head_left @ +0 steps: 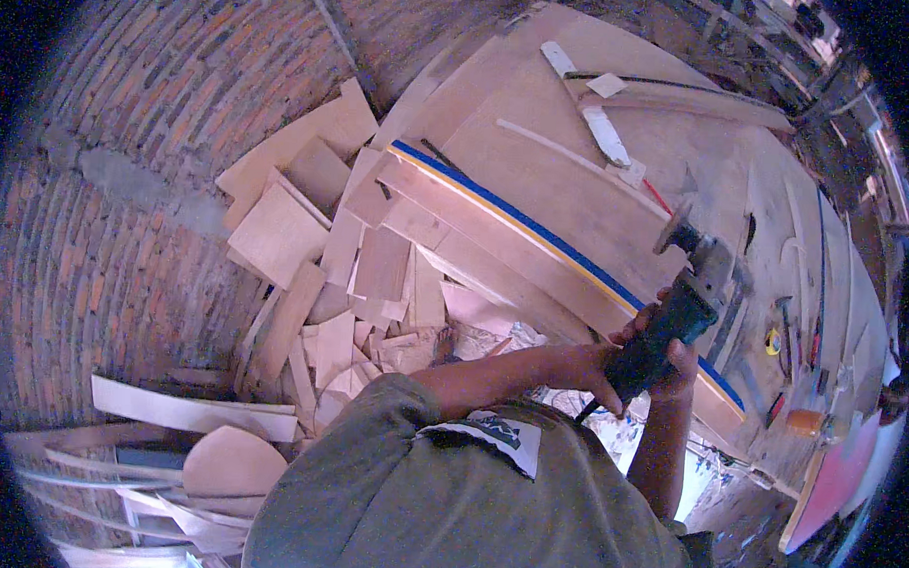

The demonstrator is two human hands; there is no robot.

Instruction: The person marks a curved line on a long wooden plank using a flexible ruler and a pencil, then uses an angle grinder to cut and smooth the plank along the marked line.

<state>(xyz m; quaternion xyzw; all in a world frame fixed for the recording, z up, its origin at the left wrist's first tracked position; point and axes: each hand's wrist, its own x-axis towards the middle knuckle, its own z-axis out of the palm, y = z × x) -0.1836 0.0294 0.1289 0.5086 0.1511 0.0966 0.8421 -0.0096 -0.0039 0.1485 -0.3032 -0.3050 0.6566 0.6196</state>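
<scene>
An angle grinder (654,349) with a dark body is gripped in both my hands, over the near edge of the wooden workbench (470,114). My left hand (606,367) wraps the rear of its body from the left, where a dark cord hangs down. On the other side my right hand (680,364) closes round the body. The grinder's head (711,261) points away from me, and its round disc (669,231) stands above the bench top. Whether the disc spins I cannot tell. A long blue strip (517,213) with a yellow edge runs along the bench beneath the grinder.
Cut wood pieces (281,233) lean in a pile against the brick wall (125,262). On the bench lie a white slat (586,105), a red pencil-like stick (658,196), a yellow tape measure (773,341) and a hammer (786,331). A pink-red panel (836,483) stands at right.
</scene>
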